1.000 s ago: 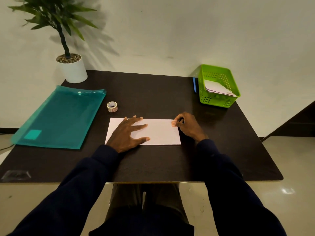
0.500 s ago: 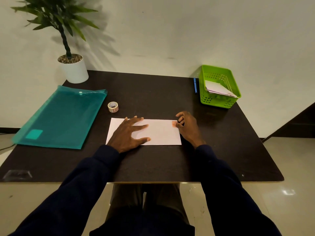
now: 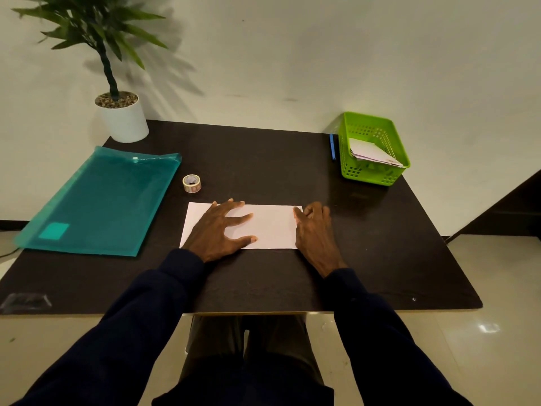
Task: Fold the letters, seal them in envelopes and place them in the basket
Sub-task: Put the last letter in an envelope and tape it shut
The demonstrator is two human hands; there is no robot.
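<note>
both hands flat on envelope

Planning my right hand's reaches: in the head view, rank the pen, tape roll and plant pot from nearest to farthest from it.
1. Pen, ahead of the right hand, beside the basket.
2. Tape roll, to the left.
3. Plant pot, far-left corner.

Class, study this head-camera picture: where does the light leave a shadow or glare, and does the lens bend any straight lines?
Head view: the plant throws a soft, feathery shadow on the wall to its right; a small bright glare patch sits on the glossy floor at lower right; the table looks dim, its edges splayed outward and slightly bowed, a wide-angle effect; the leaves look slightly soft.
</note>
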